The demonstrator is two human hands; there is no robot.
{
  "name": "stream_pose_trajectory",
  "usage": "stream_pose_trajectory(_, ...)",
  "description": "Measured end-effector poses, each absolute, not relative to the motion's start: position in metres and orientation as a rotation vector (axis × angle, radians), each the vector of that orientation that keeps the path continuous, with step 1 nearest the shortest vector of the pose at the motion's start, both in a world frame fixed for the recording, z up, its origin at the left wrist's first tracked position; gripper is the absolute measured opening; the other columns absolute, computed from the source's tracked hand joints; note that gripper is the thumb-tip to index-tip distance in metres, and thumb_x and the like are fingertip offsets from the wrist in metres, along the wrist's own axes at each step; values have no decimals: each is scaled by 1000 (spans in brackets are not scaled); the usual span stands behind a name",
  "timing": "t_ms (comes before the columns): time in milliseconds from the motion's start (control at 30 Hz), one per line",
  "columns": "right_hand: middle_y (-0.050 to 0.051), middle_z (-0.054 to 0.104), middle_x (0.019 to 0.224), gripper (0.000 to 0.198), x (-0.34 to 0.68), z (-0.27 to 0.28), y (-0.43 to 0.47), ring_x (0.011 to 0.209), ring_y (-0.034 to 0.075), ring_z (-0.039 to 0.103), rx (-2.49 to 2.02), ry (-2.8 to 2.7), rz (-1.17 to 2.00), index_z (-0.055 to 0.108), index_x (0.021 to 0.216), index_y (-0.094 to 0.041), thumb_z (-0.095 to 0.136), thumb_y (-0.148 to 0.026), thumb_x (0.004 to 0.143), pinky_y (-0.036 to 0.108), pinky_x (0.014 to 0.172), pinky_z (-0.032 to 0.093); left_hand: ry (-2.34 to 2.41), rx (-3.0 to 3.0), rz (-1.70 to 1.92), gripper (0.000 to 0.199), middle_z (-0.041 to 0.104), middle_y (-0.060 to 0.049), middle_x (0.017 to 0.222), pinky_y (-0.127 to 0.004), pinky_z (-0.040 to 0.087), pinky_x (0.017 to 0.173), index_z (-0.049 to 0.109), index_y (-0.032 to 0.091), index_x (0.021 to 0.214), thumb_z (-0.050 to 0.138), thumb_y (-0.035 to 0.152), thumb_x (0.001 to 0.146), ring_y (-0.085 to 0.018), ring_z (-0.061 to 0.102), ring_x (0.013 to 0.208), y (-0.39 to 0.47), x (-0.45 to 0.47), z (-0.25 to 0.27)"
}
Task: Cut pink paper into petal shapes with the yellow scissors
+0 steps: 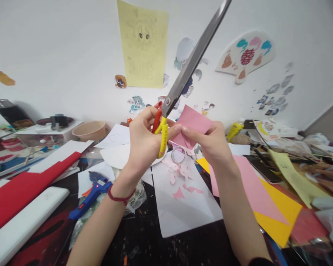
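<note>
A blue glue gun (93, 197) is lying over on the left, near the wrist. The left hand (144, 129) is gripping the scissors (184, 79) by their red and yellow handles, blades pointing up and right. Pink scraps (178, 194) are sitting below on a white sheet (183, 220). The pink paper (195, 120) is resting between both hands, with the right hand (215, 142) pinching it, thumb tips nearly meeting.

The left forearm (102, 221) and right forearm (235, 207) converge towards the pink square (195, 120). Left of it, the left hand (144, 129) curls its fingers; the right hand (218, 146) pinches its right side. Both thumbs (194, 135) point inward, tips nearly touching.
</note>
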State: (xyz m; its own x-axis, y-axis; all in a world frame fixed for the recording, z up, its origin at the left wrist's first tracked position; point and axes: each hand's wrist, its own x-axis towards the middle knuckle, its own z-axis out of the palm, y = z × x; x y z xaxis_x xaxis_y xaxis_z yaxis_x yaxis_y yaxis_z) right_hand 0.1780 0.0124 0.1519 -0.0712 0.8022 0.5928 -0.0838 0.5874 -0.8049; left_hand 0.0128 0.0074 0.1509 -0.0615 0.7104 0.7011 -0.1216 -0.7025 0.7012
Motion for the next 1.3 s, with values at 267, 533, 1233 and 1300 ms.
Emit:
stream_pose_trajectory(267, -3, 51, 55, 39, 173, 149, 12, 55, 10, 51, -594, -1399, 741, 57, 51, -18, 87, -37, 68, 26, 53, 49, 616, 1585, 1858, 39, 68, 2, 72, -25, 48, 59, 54, 20, 75, 91, 30, 66, -11, 59, 64, 7, 19, 148)
stream_pose_trajectory(533, 1, 67, 71, 21, 170, 144, 12, 68, 16, 66, -585, -1325, 741, 72, 69, -21, 86, -36, 70, 32, 65, 57, 633, 1531, 1954, 38, 67, 3, 79, -27, 52, 66, 49, 22, 77, 86, 29, 73, -11, 60, 67, 3, 31, 141)
stream_pose_trajectory(1233, 4, 78, 82, 19, 167, 141, 13, 77, 23, 74, -555, -1281, 903, 74, 77, -20, 83, -37, 74, 38, 71, 62, 570, 1433, 2065, 36, 66, 3, 75, -26, 50, 64, 54, 21, 77, 89, 29, 69, -10, 58, 66, 7, 41, 133)
stream_pose_trajectory(1300, 4, 78, 82, 19, 167, 139, 15, 76, 22, 74, -553, -1287, 902, 75, 78, -21, 83, -37, 74, 38, 71, 62, 576, 1426, 2049, 36, 65, 3, 76, -25, 48, 63, 54, 20, 77, 89, 29, 69, -10, 57, 66, 7, 42, 133)
